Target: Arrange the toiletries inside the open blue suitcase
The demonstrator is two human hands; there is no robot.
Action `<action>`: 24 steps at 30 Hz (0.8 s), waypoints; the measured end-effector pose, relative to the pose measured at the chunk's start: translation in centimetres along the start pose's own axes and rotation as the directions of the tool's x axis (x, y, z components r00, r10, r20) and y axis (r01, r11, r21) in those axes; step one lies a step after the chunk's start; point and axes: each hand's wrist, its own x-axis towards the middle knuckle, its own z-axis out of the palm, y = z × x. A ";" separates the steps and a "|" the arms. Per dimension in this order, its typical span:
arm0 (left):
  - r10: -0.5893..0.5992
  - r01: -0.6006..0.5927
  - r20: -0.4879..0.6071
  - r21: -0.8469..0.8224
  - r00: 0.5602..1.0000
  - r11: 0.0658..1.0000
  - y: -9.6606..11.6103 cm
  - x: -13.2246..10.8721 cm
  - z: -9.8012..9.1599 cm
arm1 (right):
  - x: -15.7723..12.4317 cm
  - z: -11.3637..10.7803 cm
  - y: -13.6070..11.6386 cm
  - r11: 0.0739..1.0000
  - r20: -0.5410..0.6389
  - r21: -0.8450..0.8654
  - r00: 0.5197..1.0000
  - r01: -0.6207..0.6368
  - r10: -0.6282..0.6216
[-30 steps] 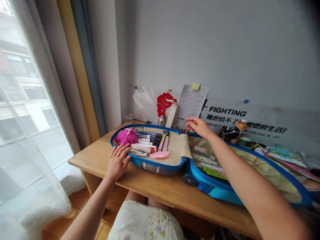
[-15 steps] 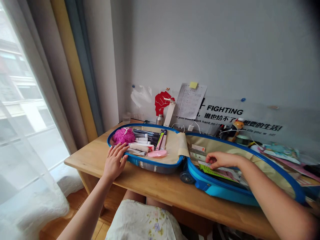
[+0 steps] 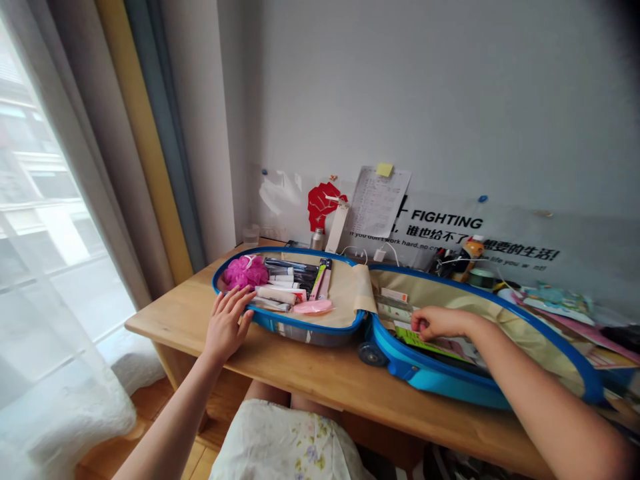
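Wooden desk (image 3: 170,325), open blue hard-shell suitcase (image 3: 434,381) lying flat across its top, small clear glass (image 3: 251,235) in rear left corner, metal bottle (image 3: 317,240) near wall, loose papers (image 3: 560,312) piled at right end

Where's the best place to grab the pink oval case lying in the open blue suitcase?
Pinch the pink oval plastic case across its long edges, coming from above on your side. It lies flat near the front of the blue suitcase, with bare lining before it, while white tubes crowd its far left. Your left hand is nearest.
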 end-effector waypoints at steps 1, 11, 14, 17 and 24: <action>0.001 -0.001 -0.002 0.002 1.000 1.000 0.0 0.0 0.0 | 0.0 0.0 0.0 1.000 0.000 0.003 1.000 -0.003 0.003; 0.032 -0.032 -0.013 0.021 0.999 0.999 -0.1 0.0 0.0 | -1.0 -0.6 -0.2 0.993 -0.078 0.107 0.995 -0.050 0.058; 0.034 -0.034 -0.015 0.024 0.999 0.999 -0.2 0.0 0.0 | -1.0 -1.9 -0.1 0.961 -0.311 0.269 0.938 -0.067 0.152; 0.030 -0.030 -0.013 0.020 0.999 0.999 -0.2 -0.1 0.1 | -0.6 -4.1 -1.3 0.929 -0.608 0.366 0.769 0.050 0.198; 0.039 -0.039 -0.016 0.022 0.999 0.999 -0.2 -0.1 0.0 | 2.4 -7.9 -9.7 0.657 -0.602 0.665 0.776 0.355 0.190</action>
